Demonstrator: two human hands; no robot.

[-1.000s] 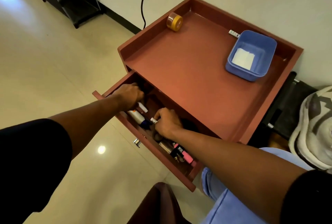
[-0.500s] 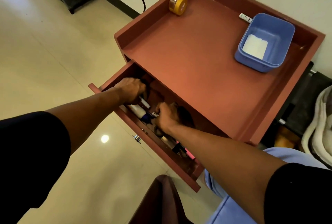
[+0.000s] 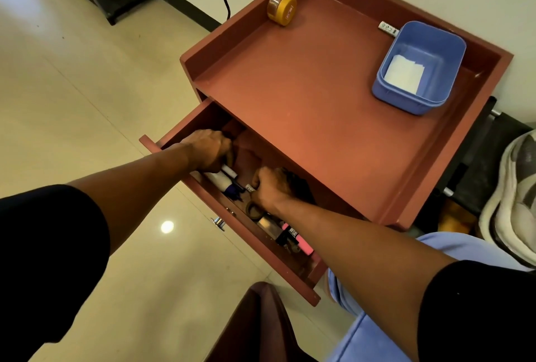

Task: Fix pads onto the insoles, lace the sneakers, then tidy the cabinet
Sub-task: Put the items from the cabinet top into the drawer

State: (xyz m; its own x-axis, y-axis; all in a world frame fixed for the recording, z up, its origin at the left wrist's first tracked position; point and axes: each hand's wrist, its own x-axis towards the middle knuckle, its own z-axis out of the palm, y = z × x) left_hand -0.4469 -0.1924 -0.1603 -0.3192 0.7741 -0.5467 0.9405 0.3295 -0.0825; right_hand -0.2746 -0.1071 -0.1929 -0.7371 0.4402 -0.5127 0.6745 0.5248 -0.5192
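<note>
A: Starting at the left, the person's left hand [image 3: 209, 151] is deep in the open reddish-brown wooden drawer [image 3: 232, 216], fingers curled down over a white marker with a dark blue cap [image 3: 224, 183]. It looks like a grasp, though what sits under the palm is hidden. What might go wrong there?

B: The pens lie loose and crowded along the drawer's front wall. If the left hand drags one out at an angle, it could snag its neighbours or flick them over the edge onto the tiled floor [image 3: 72, 86].

A: And further right?

B: The right hand [image 3: 271, 187] is clenched among the clutter mid-drawer; whether it actually holds anything cannot be told. Just below it lie a dark ring-shaped object [image 3: 253, 212] and a black-and-pink tube [image 3: 293, 238]. With both forearms crossing the drawer front, leaning weight could tip the drawer or strain its runners.

A: The task's thing?

B: The red-brown cabinet [image 3: 319, 100] stands against the wall, bearing a round yellow tape roll [image 3: 282, 8] and a blue plastic tub [image 3: 417, 67] holding white paper.

A: Compared with a moment ago?

B: The left hand has reached further back into the drawer, and the right has pushed deeper under the cabinet top. The view has shifted, so the cabinet sits differently in it; the tape roll and tub appear not to have moved on the cabinet.
</note>
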